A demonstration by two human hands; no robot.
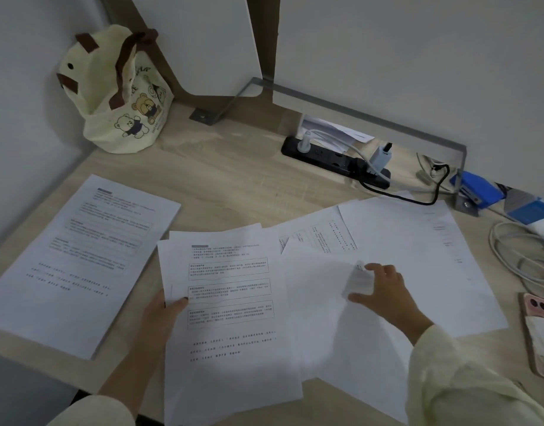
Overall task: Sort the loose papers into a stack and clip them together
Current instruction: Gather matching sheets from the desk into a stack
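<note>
A pale wooden surface (234,179) fills a corner between grey walls, with a bear-print cloth bag (120,96) at the back left and a black power strip (326,158) along the rear. What looks like a blue stapler (476,190) lies at the far right, well apart from the papers, and a pink phone (541,333) lies at the right edge.

The gathering step is in hand. The left hand (163,315) grips the bunch of printed papers (230,302) in the middle by its left edge, thumb on top and fingers curled underneath. The right hand (387,290) rests on the loose sheets (418,256) fanned out just beside that bunch. Its fingers (373,267) are spread, and a blurred white corner shows between them and the thumb, so I cannot tell whether a sheet is pinched or only touched. A separate pile (80,259) lies flat at the left, untouched.

Next, probably, a loose sheet has to be slid onto the bunch, then the left pile added, the edges squared, and a clip found; none is visible.
</note>
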